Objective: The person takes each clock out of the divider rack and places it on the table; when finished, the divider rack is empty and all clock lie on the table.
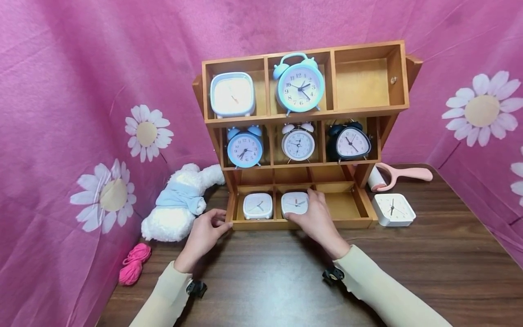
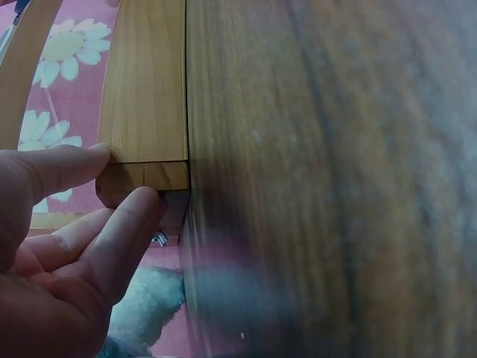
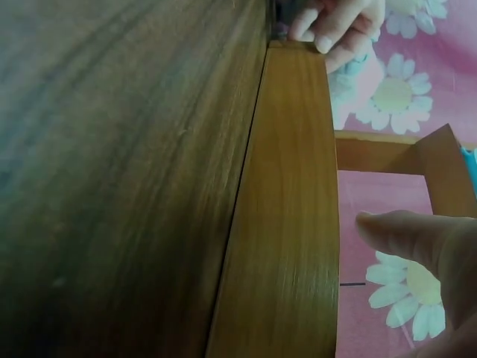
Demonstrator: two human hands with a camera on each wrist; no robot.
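Note:
In the head view, a tiered wooden shelf (image 1: 347,224) stands on the table. My right hand (image 1: 320,222) grips a white clock (image 1: 293,205) in the bottom tier's middle compartment, thumb at its lower left and fingers at its upper right. Another white clock (image 1: 258,206) sits in the compartment to the left. My left hand (image 1: 207,232) holds the shelf's lower left front corner; the left wrist view shows thumb and fingers of that hand (image 2: 82,231) on two sides of the wooden end (image 2: 145,175). In the right wrist view the gripped clock is hidden, and part of my right hand (image 3: 440,257) shows.
Clocks stand in the upper tiers, including a blue one (image 1: 300,87) and a black one (image 1: 352,143). Right of the shelf lie a square white clock (image 1: 394,210) and a pink roller (image 1: 408,174). A white plush toy (image 1: 169,222) and pink yarn (image 1: 135,264) lie left.

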